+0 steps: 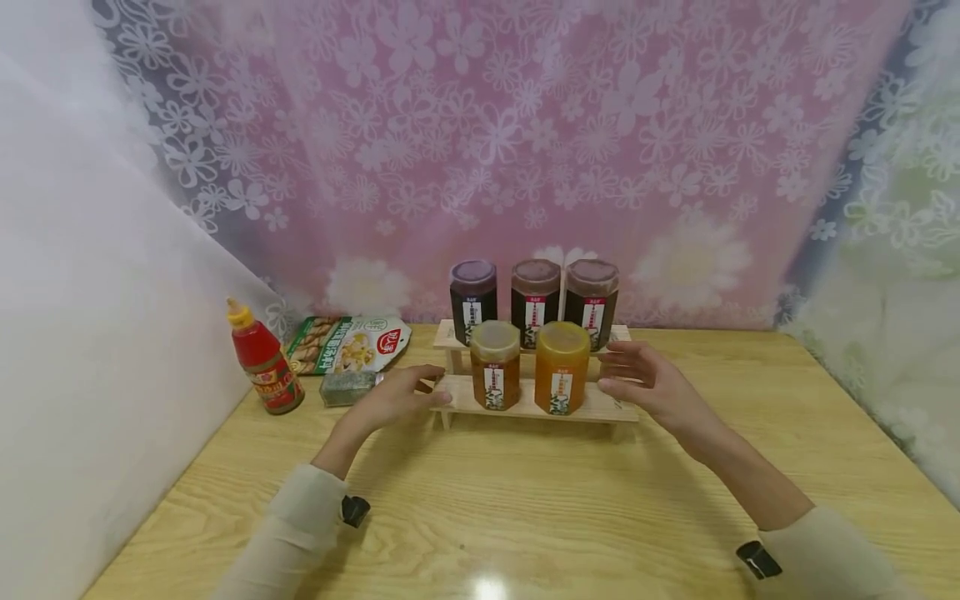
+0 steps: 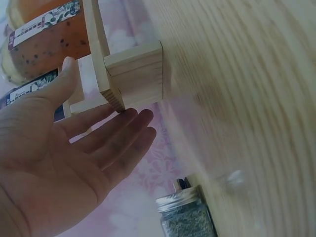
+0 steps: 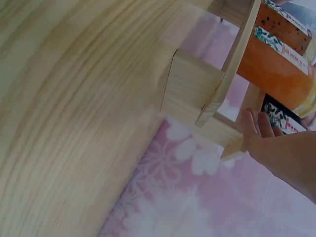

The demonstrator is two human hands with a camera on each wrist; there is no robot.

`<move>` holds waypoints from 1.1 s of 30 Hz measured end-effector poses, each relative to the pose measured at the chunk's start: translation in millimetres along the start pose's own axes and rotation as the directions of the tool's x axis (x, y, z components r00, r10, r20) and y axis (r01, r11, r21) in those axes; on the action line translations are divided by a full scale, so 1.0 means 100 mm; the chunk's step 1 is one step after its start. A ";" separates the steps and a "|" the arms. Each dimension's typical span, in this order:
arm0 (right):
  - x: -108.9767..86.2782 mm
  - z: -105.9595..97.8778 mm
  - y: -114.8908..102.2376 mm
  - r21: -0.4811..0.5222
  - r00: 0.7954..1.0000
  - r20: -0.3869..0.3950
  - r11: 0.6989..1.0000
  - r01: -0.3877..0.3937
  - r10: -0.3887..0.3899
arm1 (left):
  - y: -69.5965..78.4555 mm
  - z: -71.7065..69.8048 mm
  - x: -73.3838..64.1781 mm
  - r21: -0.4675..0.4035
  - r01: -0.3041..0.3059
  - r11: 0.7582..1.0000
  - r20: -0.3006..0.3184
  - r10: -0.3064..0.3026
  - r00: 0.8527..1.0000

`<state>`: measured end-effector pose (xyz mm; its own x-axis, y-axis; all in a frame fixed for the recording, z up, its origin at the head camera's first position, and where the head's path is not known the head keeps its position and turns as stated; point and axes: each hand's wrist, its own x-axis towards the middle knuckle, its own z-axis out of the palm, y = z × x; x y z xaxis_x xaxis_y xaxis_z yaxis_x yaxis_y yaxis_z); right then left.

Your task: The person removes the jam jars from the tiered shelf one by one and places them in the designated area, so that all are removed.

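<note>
A two-tier wooden stand (image 1: pixel 525 403) holds hexagonal jars. On its lower shelf are a jar with brownish-orange contents (image 1: pixel 496 367) and a brighter orange jar (image 1: pixel 562 371). Three dark-filled jars occupy the upper shelf: a left one (image 1: pixel 473 296), a middle one (image 1: pixel 536 300) and a right one (image 1: pixel 592 300). My left hand (image 1: pixel 393 398) is at the stand's left end, thumb by the lower shelf and fingers extended around its corner (image 2: pixel 116 98). At the right end, my right hand (image 1: pixel 651 387) has its fingers stretched toward the shelves, close to the right dark jar.
Left of the stand, a glass jar of dried green herbs (image 1: pixel 348 388) lies on its side on the wooden table (image 1: pixel 480 500). Behind it lies a green-and-white food packet (image 1: pixel 348 343). A red squeeze bottle with a yellow cap (image 1: pixel 264 362) stands farther left. Floral curtain (image 1: pixel 495 167) hangs behind.
</note>
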<state>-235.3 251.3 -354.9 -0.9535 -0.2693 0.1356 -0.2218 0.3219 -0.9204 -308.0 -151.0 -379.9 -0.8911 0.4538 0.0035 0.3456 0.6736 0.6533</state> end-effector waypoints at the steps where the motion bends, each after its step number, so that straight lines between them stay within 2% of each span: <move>1: 0.02 0.03 0.00 0.002 1.000 -0.002 1.000 0.000 0.000 | 0.00 0.01 0.00 0.005 -0.002 1.000 -0.004 0.002 1.000; 10: 0.14 0.24 -0.01 0.014 1.000 -0.015 1.000 -0.010 0.010 | -0.01 0.04 0.03 0.066 -0.028 0.997 -0.001 0.028 1.000; 15: 0.18 0.32 -0.03 -0.015 0.999 -0.035 1.000 -0.026 0.026 | -0.01 0.06 0.05 0.051 -0.009 0.999 0.008 0.009 1.000; 20: 0.21 0.38 -0.06 -0.011 0.998 -0.044 0.999 -0.034 0.033 | 0.01 0.06 0.07 0.049 0.019 0.999 -0.011 -0.019 1.000; 27: 0.23 0.50 -0.06 -0.032 0.993 -0.112 0.999 -0.043 0.039 | 0.04 0.08 0.09 0.094 0.010 0.995 -0.044 -0.005 0.999; 33: 0.27 0.62 -0.06 -0.093 0.986 -0.160 0.994 -0.060 0.045 | 0.03 0.11 0.07 0.105 0.038 0.994 -0.062 -0.032 0.998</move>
<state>-246.8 186.3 -368.7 -0.9828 -0.1059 0.1514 -0.1822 0.4206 -0.8888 -309.7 -139.7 -385.9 -0.9182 0.3949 0.0298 0.3401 0.7477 0.5703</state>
